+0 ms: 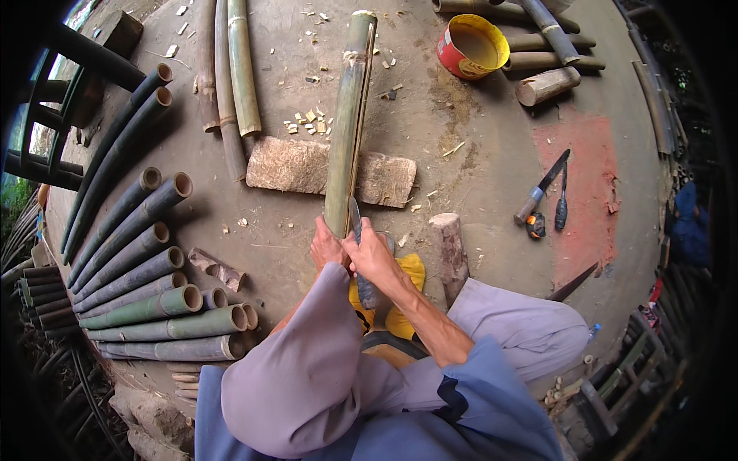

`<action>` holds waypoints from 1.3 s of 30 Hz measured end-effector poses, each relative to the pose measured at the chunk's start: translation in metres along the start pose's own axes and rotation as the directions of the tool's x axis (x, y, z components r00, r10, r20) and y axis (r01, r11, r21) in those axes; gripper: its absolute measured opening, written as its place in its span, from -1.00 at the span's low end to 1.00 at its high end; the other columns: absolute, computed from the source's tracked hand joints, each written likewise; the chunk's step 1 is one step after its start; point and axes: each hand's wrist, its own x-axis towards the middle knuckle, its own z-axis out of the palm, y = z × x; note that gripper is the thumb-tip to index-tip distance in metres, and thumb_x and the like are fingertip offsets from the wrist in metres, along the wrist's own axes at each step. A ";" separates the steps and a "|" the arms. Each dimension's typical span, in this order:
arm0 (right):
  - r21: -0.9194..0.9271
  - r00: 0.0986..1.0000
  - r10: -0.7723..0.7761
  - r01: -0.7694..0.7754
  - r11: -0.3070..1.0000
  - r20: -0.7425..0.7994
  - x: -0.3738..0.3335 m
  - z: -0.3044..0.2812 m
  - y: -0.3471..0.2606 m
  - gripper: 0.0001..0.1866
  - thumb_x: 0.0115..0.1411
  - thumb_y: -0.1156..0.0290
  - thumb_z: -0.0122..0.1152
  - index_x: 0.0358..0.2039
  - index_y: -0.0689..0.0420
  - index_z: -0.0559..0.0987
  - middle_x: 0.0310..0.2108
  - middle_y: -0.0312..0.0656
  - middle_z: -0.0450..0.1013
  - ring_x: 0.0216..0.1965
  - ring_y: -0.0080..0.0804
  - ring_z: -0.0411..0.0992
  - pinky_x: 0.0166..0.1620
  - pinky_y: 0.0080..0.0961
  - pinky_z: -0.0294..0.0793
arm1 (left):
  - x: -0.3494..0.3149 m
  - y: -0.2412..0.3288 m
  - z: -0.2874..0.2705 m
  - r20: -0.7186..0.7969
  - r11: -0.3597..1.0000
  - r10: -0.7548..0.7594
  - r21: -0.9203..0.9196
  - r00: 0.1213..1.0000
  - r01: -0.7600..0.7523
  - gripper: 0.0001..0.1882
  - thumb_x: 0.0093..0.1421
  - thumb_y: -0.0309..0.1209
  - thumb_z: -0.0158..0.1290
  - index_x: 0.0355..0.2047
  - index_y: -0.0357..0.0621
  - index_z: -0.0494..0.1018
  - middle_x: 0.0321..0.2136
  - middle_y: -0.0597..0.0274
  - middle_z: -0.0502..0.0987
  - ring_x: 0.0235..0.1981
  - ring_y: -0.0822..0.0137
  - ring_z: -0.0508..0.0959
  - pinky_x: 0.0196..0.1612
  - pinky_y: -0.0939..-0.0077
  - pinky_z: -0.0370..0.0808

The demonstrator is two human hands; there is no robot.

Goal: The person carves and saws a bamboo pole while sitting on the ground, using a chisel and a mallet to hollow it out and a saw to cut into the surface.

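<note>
A long greenish bamboo pole (347, 131) lies across a rough wooden block (288, 164), pointing away from me. A dark, narrow split runs along its right side. My left hand (326, 246) is closed round the pole's near end. In my right hand (374, 252) is a knife (367, 294), its dark handle showing below the fist. The knife's blade stands up against the pole's right edge, beside the split. My right thumb presses close to my left hand, and the two hands nearly touch.
Many bamboo poles (154, 265) lie fanned out on the left. Three more poles (244, 69) are beyond the block. A red-and-yellow bucket (473, 48) of brownish liquid stands far right. A large knife (543, 184) and an orange-black tape measure (536, 224) lie right. Wood chips (310, 121) dot the floor.
</note>
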 end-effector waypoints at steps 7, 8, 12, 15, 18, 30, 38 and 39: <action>-0.040 0.987 -0.030 0.024 0.999 -0.160 -0.001 0.017 0.017 -0.78 0.11 0.46 0.01 -0.25 0.30 0.34 -0.61 -0.13 0.43 -0.65 -0.41 0.45 -0.53 -0.43 0.46 | 0.002 -0.008 0.002 0.024 1.000 0.021 0.001 0.999 -0.021 -0.38 -0.12 -0.32 0.29 -0.08 -0.11 0.22 -0.30 -0.14 0.53 -0.26 -0.23 0.52 -0.28 -0.02 0.41; -0.015 0.993 -0.030 0.029 0.999 -0.112 -0.002 0.016 0.014 -0.78 0.11 0.46 0.00 -0.25 0.30 0.34 -0.61 -0.13 0.43 -0.66 -0.41 0.45 -0.54 -0.44 0.46 | 0.002 0.001 -0.003 0.022 1.000 -0.002 0.028 1.000 0.002 -0.38 -0.12 -0.32 0.29 -0.08 -0.11 0.22 -0.30 -0.14 0.53 -0.26 -0.23 0.52 -0.28 -0.02 0.42; 0.048 0.999 0.035 -0.034 0.998 -0.015 -0.024 0.010 0.009 -0.76 0.11 0.46 0.00 -0.22 0.30 0.34 -0.62 -0.14 0.42 -0.67 -0.43 0.43 -0.58 -0.44 0.44 | 0.001 0.005 -0.006 -0.032 0.998 0.009 0.057 0.999 -0.007 -0.37 -0.13 -0.31 0.30 -0.08 -0.12 0.23 -0.33 -0.14 0.54 -0.28 -0.23 0.52 -0.29 0.01 0.43; 0.084 0.998 -0.016 0.021 0.996 -0.065 -0.021 0.014 0.007 -0.79 0.13 0.47 -0.01 -0.23 0.28 0.34 -0.65 -0.16 0.40 -0.68 -0.45 0.42 -0.60 -0.43 0.43 | 0.002 -0.004 -0.003 -0.018 0.999 0.038 0.034 0.999 -0.038 -0.37 -0.14 -0.32 0.30 -0.08 -0.13 0.24 -0.32 -0.16 0.53 -0.28 -0.24 0.51 -0.30 0.01 0.42; 0.112 0.994 -0.019 0.031 0.993 -0.108 -0.019 0.020 0.009 -0.82 0.14 0.48 -0.02 -0.26 0.27 0.34 -0.67 -0.15 0.39 -0.68 -0.43 0.42 -0.60 -0.43 0.43 | 0.006 -0.014 0.004 -0.055 0.994 0.098 0.047 0.994 -0.095 -0.38 -0.11 -0.26 0.27 -0.08 -0.12 0.22 -0.44 -0.20 0.52 -0.38 -0.28 0.51 -0.38 -0.05 0.40; 0.196 0.991 -0.033 0.059 0.979 -0.133 0.011 0.017 0.012 -0.77 0.09 0.57 -0.07 -0.20 0.30 0.30 -0.69 -0.17 0.36 -0.72 -0.45 0.38 -0.66 -0.44 0.43 | 0.000 0.000 0.002 0.025 0.999 -0.029 0.020 0.999 0.029 -0.54 -0.03 -0.36 0.12 -0.11 -0.11 0.23 -0.33 -0.12 0.54 -0.28 -0.21 0.52 -0.29 -0.05 0.40; -0.029 0.997 -0.078 0.077 0.997 -0.021 0.010 -0.009 -0.004 -0.72 0.10 0.53 -0.07 -0.15 0.31 0.26 -0.63 -0.14 0.41 -0.70 -0.43 0.43 -0.67 -0.45 0.47 | -0.001 0.007 -0.004 -0.085 0.997 0.080 0.026 0.993 -0.078 -0.47 -0.08 -0.29 0.19 -0.13 -0.14 0.23 -0.39 -0.18 0.53 -0.32 -0.23 0.53 -0.29 -0.06 0.43; -0.098 0.988 -0.151 0.147 0.984 -0.036 0.011 -0.005 -0.002 -0.71 0.11 0.52 -0.07 -0.15 0.32 0.26 -0.63 -0.13 0.42 -0.69 -0.42 0.44 -0.66 -0.44 0.48 | 0.003 0.007 -0.002 -0.084 0.997 0.067 0.046 0.994 -0.063 -0.47 -0.08 -0.30 0.19 -0.13 -0.14 0.23 -0.39 -0.18 0.53 -0.31 -0.23 0.53 -0.29 -0.07 0.42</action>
